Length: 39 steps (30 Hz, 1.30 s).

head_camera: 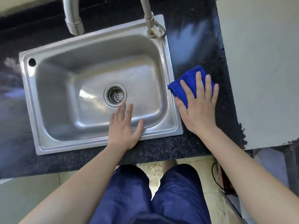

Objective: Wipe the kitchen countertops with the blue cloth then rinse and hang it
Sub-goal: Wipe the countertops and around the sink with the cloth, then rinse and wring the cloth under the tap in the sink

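The blue cloth (186, 81) was a soft, nappy microfibre folded into a thick pad. It lay on the countertop (161, 147) at the sink's three o'clock, its left corner just at the steel rim. The right hand (199, 107) pressed flat on it, fingers straight and spread, grasping nothing. The left hand (124, 128) was released too, fingers straight, lying over the sink's front rim at six o'clock; whether it touched the steel I could not tell.

The sink (29, 88) was a brushed stainless rectangle with rounded corners, a perforated round strainer (115, 95) at the basin's centre and a small hole (31, 61) in the rim at ten o'clock. A dull metal tubular spout (73, 18) hung over the rim at twelve o'clock, and its stem (153, 29) stood on the corner at one o'clock.

The countertop was dark speckled stone, glossy with pale reflections. A plain grey wall (258, 62) bounded it at three o'clock. Below, navy shorts (178, 191) covered the person's legs above a pale tiled floor (153, 172).
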Tool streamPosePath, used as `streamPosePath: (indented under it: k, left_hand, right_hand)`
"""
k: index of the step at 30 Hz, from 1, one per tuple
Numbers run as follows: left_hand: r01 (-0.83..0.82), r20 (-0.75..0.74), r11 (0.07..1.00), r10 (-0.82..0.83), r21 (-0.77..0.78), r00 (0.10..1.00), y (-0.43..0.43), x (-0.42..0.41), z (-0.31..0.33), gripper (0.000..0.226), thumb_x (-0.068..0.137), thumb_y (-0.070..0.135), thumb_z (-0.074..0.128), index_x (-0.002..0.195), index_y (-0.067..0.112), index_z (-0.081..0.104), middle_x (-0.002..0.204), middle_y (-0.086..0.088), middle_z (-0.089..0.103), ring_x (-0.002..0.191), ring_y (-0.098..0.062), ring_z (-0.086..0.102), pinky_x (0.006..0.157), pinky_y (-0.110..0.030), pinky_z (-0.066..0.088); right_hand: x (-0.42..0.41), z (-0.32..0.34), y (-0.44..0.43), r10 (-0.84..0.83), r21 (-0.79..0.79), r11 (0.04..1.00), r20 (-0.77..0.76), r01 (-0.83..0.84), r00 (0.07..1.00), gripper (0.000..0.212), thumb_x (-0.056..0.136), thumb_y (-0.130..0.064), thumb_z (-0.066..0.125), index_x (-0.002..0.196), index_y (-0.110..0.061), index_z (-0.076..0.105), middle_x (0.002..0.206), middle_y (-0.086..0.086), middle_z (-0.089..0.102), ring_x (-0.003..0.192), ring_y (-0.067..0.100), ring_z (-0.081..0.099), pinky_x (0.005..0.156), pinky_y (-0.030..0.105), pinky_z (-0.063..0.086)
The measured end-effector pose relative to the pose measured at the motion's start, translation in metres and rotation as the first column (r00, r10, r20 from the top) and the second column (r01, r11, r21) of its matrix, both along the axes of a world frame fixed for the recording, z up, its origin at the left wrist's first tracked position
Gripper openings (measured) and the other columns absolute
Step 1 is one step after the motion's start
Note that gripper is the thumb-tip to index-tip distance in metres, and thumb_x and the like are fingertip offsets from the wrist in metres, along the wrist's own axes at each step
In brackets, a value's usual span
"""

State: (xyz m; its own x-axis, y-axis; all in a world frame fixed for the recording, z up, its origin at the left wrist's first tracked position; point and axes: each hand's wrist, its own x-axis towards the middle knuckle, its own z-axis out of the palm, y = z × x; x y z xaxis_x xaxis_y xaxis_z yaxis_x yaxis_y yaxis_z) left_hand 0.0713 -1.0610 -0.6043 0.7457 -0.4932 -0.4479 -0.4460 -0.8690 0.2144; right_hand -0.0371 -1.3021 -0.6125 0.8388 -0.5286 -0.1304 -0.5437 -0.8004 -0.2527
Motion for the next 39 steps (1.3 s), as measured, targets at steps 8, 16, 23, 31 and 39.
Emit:
streamPosePath:
  k: [8,16,23,31,39]
  left_hand:
    - [0.025,-0.107,0.999,-0.029,-0.041,0.994,0.004,0.006,-0.001,0.078,0.097,0.067,0.022,0.160,0.023,0.008,0.168,-0.006,0.003,0.155,-0.021,0.001,0.125,-0.044,0.003]
    - [0.046,-0.054,0.977,-0.059,-0.209,0.997,0.078,0.056,0.046,0.077,0.092,0.056,0.020,0.153,0.011,0.036,0.161,-0.018,0.027,0.149,-0.035,0.024,0.118,-0.057,0.025]
    - [-0.019,-0.102,0.955,-0.012,-0.297,0.995,0.109,0.157,0.105,0.074,0.096,0.056,0.038,0.155,0.012,0.030,0.164,-0.015,0.022,0.151,-0.030,0.020,0.119,-0.044,0.023]
    - [-0.535,-0.702,0.702,0.070,-0.470,0.708,0.074,0.165,0.167,0.062,0.101,0.039,0.053,0.156,0.024,0.028,0.160,0.004,0.032,0.145,-0.017,0.033,0.115,-0.035,0.029]
    - [-0.708,-0.827,0.512,-0.008,-0.486,0.561,0.034,0.153,0.175,0.018,0.094,0.013,0.067,0.109,0.007,0.074,0.104,-0.008,0.077,0.096,-0.021,0.069,0.089,-0.038,0.054]
  right_hand:
    - [0.006,0.003,0.023,-0.172,-0.001,0.985,0.009,0.172,0.985,0.051,0.107,-0.045,0.034,0.154,-0.025,0.039,0.167,0.014,0.016,0.155,0.038,0.009,0.124,0.056,0.004]
    - [0.048,0.042,0.116,-0.374,0.189,0.906,-0.063,0.379,0.925,0.043,0.107,-0.036,0.042,0.142,-0.013,0.052,0.156,0.013,0.041,0.145,0.034,0.032,0.118,0.042,0.024]
    - [0.117,0.118,0.193,-0.760,0.958,0.026,-0.166,0.285,0.628,0.021,0.107,-0.029,0.049,0.111,-0.020,0.067,0.109,0.005,0.076,0.095,0.019,0.070,0.081,0.035,0.058]
    - [0.131,0.188,0.190,-0.832,0.977,-0.195,-0.121,-0.081,0.542,0.035,0.109,-0.022,0.038,0.136,-0.013,0.059,0.130,0.011,0.068,0.122,0.030,0.064,0.099,0.041,0.051]
    - [0.133,0.189,0.132,-0.689,0.985,-0.104,-0.172,0.138,0.705,0.032,0.106,-0.020,0.044,0.123,-0.009,0.069,0.117,0.014,0.073,0.106,0.029,0.070,0.094,0.043,0.056]
